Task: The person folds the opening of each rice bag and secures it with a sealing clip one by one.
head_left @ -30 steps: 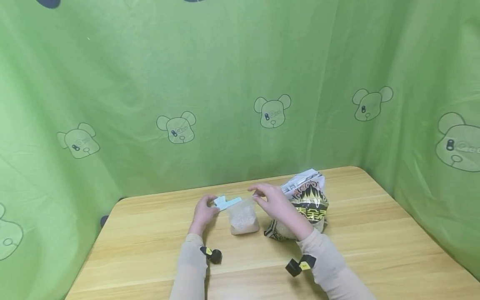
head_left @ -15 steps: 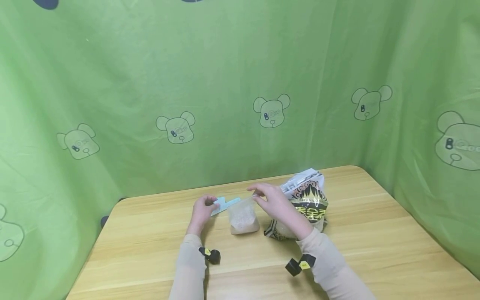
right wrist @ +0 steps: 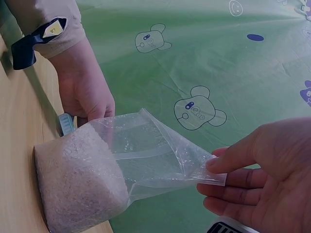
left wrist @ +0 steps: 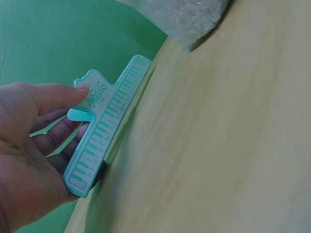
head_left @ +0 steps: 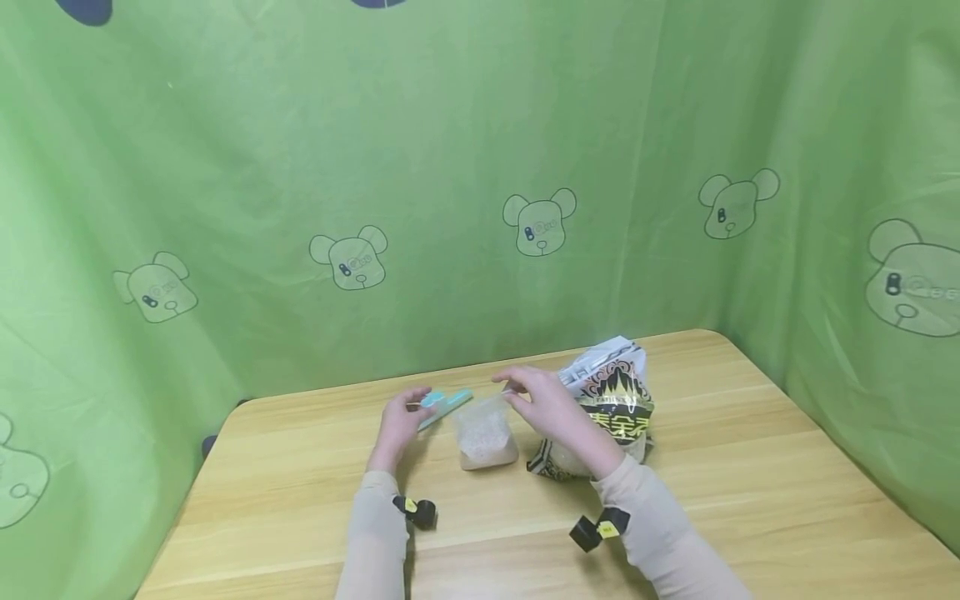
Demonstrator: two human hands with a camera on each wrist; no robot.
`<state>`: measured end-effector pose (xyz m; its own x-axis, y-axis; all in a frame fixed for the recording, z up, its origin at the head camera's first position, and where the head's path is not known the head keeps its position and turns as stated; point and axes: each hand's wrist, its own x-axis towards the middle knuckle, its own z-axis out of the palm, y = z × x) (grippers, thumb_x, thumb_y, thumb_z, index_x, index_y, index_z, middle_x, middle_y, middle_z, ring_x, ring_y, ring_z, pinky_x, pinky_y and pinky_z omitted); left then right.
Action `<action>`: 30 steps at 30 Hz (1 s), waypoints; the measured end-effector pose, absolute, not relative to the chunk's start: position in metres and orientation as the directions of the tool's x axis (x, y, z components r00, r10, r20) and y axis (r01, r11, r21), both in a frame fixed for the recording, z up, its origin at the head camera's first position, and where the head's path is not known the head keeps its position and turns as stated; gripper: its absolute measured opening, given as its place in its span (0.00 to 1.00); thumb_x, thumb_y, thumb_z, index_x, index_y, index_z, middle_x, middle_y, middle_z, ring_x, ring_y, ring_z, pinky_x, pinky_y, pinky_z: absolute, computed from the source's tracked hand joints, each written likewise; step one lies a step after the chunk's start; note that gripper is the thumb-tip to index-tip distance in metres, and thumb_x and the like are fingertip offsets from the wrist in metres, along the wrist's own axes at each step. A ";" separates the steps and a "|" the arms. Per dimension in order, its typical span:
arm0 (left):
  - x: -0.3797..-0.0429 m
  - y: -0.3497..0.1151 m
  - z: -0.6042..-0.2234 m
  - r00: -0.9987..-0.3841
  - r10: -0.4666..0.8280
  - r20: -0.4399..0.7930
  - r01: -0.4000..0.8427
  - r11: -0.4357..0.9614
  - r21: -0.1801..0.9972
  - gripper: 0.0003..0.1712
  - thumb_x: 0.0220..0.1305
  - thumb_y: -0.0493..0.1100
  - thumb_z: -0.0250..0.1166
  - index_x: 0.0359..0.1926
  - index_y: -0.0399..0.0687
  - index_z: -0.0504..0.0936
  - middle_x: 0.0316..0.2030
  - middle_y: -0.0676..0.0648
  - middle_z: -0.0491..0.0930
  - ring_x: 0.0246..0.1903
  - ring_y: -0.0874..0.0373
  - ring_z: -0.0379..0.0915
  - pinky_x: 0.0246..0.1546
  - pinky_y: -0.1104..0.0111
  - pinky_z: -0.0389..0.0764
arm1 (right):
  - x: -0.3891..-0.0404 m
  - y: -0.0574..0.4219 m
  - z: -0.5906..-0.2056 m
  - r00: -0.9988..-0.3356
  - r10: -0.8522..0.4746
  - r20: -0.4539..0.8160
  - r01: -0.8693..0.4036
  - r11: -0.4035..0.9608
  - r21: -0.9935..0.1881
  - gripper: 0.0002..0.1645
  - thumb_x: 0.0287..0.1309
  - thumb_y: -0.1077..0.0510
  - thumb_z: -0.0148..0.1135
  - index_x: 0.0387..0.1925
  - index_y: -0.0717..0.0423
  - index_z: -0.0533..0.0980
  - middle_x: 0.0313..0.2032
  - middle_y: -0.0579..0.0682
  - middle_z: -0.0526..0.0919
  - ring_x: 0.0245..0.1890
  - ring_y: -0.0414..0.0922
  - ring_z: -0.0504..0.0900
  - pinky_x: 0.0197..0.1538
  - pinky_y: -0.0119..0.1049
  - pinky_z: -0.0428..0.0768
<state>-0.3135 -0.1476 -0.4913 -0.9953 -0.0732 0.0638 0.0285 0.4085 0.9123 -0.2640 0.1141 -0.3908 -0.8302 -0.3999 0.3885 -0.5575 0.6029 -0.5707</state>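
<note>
A turquoise clip (left wrist: 104, 126) with a piano-key print and the word "Music" is pinched between the thumb and fingers of my left hand (left wrist: 43, 126). In the head view, the left hand (head_left: 397, 421) is left of a small clear plastic bag (head_left: 486, 435) partly filled with rice. The rice-filled bottom of that bag (right wrist: 82, 179) stands on the table. My right hand (right wrist: 252, 174) pinches the top corner of the bag, drawing its bare upper part out sideways. The clip shows only in part behind the bag in the right wrist view.
A larger printed rice bag (head_left: 615, 408), black, gold and white, stands on the wooden table (head_left: 750, 467) right of the small bag, behind my right forearm. Green curtains (head_left: 450, 167) with bear faces hang close behind the table's far edge.
My left hand has moved slightly left with the clip, away from the small bag, and the clip has turned in its fingers. The right hand keeps its hold on the bag.
</note>
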 end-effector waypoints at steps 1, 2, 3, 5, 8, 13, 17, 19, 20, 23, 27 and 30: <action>-0.312 -0.148 -0.490 -0.995 -0.074 0.061 0.026 0.409 0.912 0.24 0.62 0.39 0.66 0.60 0.43 0.77 0.55 0.39 0.79 0.52 0.47 0.76 0.54 0.56 0.79 | -0.264 0.114 -0.391 -0.830 -0.400 0.389 -0.558 0.602 -0.571 0.19 0.57 0.67 0.62 0.52 0.58 0.78 0.45 0.57 0.86 0.44 0.52 0.85 0.53 0.48 0.82; -0.311 -0.149 -0.488 -0.996 -0.075 0.057 0.021 0.407 0.913 0.24 0.62 0.39 0.65 0.60 0.44 0.77 0.55 0.39 0.79 0.52 0.47 0.76 0.53 0.57 0.79 | -0.264 0.114 -0.391 -0.829 -0.401 0.389 -0.559 0.602 -0.571 0.19 0.57 0.67 0.62 0.52 0.58 0.78 0.45 0.57 0.86 0.44 0.52 0.85 0.53 0.48 0.82; -0.311 -0.150 -0.487 -0.996 -0.077 0.053 0.018 0.405 0.914 0.24 0.62 0.40 0.65 0.60 0.44 0.77 0.56 0.39 0.79 0.52 0.47 0.76 0.52 0.58 0.79 | -0.264 0.114 -0.391 -0.829 -0.401 0.390 -0.559 0.601 -0.571 0.19 0.57 0.67 0.62 0.52 0.58 0.78 0.45 0.57 0.86 0.44 0.52 0.85 0.52 0.48 0.82; -0.310 -0.152 -0.485 -0.996 -0.084 0.043 0.007 0.389 0.921 0.24 0.62 0.40 0.66 0.60 0.45 0.78 0.56 0.39 0.79 0.51 0.48 0.76 0.51 0.60 0.80 | -0.264 0.114 -0.391 -0.829 -0.401 0.390 -0.560 0.601 -0.571 0.19 0.57 0.67 0.62 0.52 0.59 0.78 0.45 0.57 0.86 0.44 0.52 0.85 0.52 0.48 0.82; -0.308 -0.155 -0.482 -0.995 -0.094 0.037 0.000 0.360 0.933 0.23 0.62 0.40 0.66 0.59 0.45 0.78 0.53 0.39 0.80 0.49 0.49 0.77 0.50 0.60 0.80 | -0.264 0.113 -0.391 -0.827 -0.403 0.391 -0.561 0.602 -0.568 0.19 0.57 0.68 0.62 0.52 0.59 0.78 0.45 0.57 0.86 0.44 0.53 0.85 0.52 0.48 0.82; -0.307 -0.162 -0.476 -0.993 -0.109 0.048 0.012 0.309 0.951 0.22 0.62 0.41 0.66 0.58 0.45 0.79 0.51 0.40 0.81 0.46 0.53 0.78 0.48 0.64 0.79 | -0.264 0.113 -0.391 -0.825 -0.398 0.401 -0.565 0.599 -0.567 0.18 0.57 0.67 0.62 0.51 0.59 0.79 0.44 0.57 0.86 0.44 0.52 0.85 0.52 0.48 0.83; -0.305 -0.166 -0.469 -0.991 -0.114 0.068 0.033 0.286 0.958 0.22 0.61 0.42 0.67 0.57 0.46 0.79 0.51 0.40 0.80 0.46 0.54 0.78 0.46 0.67 0.77 | -0.265 0.113 -0.392 -0.819 -0.396 0.415 -0.573 0.594 -0.565 0.18 0.57 0.67 0.62 0.50 0.59 0.79 0.44 0.57 0.86 0.43 0.52 0.85 0.51 0.48 0.83; -0.303 -0.169 -0.465 -0.990 -0.116 0.075 0.040 0.279 0.959 0.23 0.62 0.43 0.67 0.57 0.46 0.79 0.52 0.41 0.81 0.47 0.54 0.78 0.47 0.67 0.77 | -0.265 0.112 -0.392 -0.817 -0.397 0.417 -0.575 0.593 -0.564 0.18 0.57 0.67 0.62 0.50 0.59 0.79 0.44 0.57 0.86 0.43 0.53 0.85 0.51 0.48 0.83; -0.303 -0.169 -0.463 -0.990 -0.119 0.075 0.040 0.272 0.961 0.23 0.62 0.44 0.67 0.57 0.47 0.79 0.52 0.41 0.80 0.47 0.54 0.78 0.48 0.66 0.77 | -0.265 0.112 -0.392 -0.817 -0.398 0.418 -0.576 0.593 -0.563 0.18 0.57 0.67 0.62 0.50 0.59 0.79 0.44 0.57 0.86 0.43 0.53 0.85 0.51 0.48 0.83; -0.300 -0.172 -0.457 -0.990 -0.124 0.073 0.041 0.243 0.969 0.24 0.62 0.46 0.67 0.58 0.48 0.78 0.53 0.43 0.79 0.49 0.54 0.76 0.51 0.64 0.76 | -0.266 0.112 -0.393 -0.820 -0.396 0.414 -0.572 0.595 -0.564 0.18 0.57 0.67 0.62 0.50 0.59 0.79 0.44 0.57 0.86 0.43 0.52 0.85 0.51 0.48 0.83; -0.296 -0.172 -0.448 -0.986 -0.141 0.084 0.053 0.211 0.976 0.24 0.61 0.47 0.68 0.58 0.50 0.78 0.54 0.44 0.78 0.49 0.54 0.74 0.52 0.63 0.75 | -0.266 0.112 -0.393 -0.827 -0.393 0.402 -0.562 0.601 -0.568 0.18 0.57 0.67 0.62 0.51 0.58 0.79 0.44 0.57 0.86 0.44 0.52 0.85 0.52 0.48 0.82; -0.295 -0.172 -0.443 -0.982 -0.156 0.102 0.071 0.191 0.979 0.23 0.61 0.46 0.68 0.57 0.50 0.78 0.53 0.45 0.79 0.49 0.55 0.74 0.52 0.63 0.74 | -0.266 0.112 -0.393 -0.831 -0.391 0.395 -0.556 0.604 -0.572 0.18 0.57 0.67 0.62 0.51 0.59 0.79 0.45 0.57 0.86 0.44 0.52 0.85 0.52 0.48 0.82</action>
<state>-0.2949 -0.1721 -0.4427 -0.9825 -0.1561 0.1019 0.0711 0.1914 0.9789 -0.2658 0.1121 -0.3932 -0.8312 -0.3910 0.3951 -0.5557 0.6038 -0.5715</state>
